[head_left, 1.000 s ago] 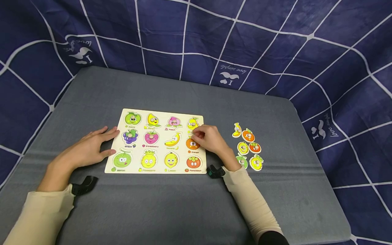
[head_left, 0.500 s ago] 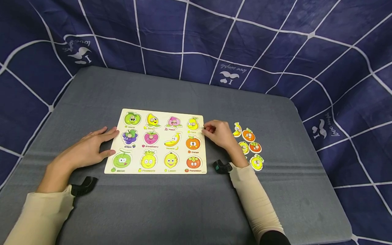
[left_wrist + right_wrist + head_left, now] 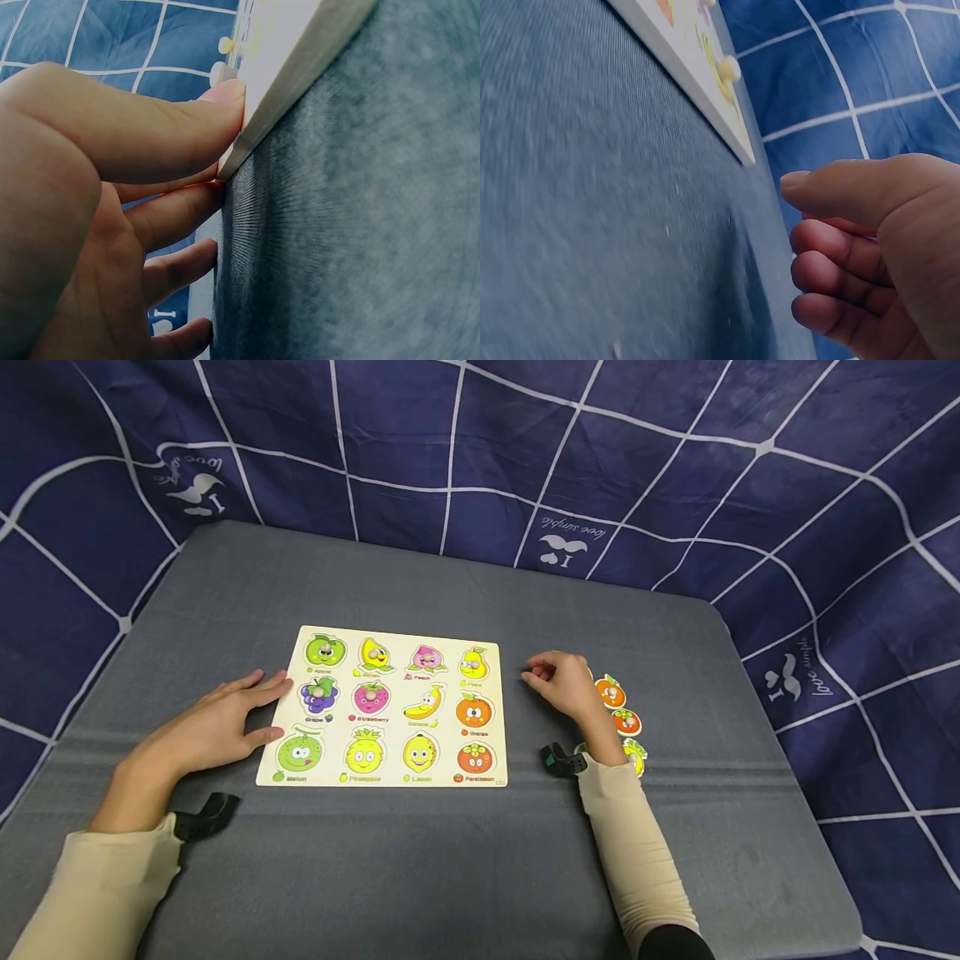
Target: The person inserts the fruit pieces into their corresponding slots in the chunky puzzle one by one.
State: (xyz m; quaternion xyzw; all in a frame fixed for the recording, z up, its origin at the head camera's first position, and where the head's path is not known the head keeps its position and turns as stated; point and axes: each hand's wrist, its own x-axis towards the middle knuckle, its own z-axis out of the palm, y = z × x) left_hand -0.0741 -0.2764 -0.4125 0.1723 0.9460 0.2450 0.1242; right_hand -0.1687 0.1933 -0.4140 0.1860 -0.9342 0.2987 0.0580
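Observation:
A wooden fruit puzzle board (image 3: 393, 719) lies flat on the grey table. Knobbed pieces such as the apple (image 3: 325, 651), the grapes (image 3: 318, 694) and the pear (image 3: 473, 663) sit in its upper and left spots, while the banana picture (image 3: 423, 702) and the bottom row show no knobs. My left hand (image 3: 225, 714) rests at the board's left edge with its fingers stretched out; in the left wrist view the thumb (image 3: 180, 131) touches the edge. To the right of the board, my right hand (image 3: 562, 683) hovers over the table, fingers loosely curled and nothing in them.
Loose fruit pieces lie right of the board: the orange piece (image 3: 611, 692), the persimmon piece (image 3: 626, 722) and a partly covered pineapple piece (image 3: 635, 756). My right hand and forearm hide others. A blue cloth with white lines (image 3: 405, 452) hangs behind the table (image 3: 360, 877).
My right hand has moved right, from the pear at the board's right edge to near the loose pieces, covering some of them. The left hand has stayed in place.

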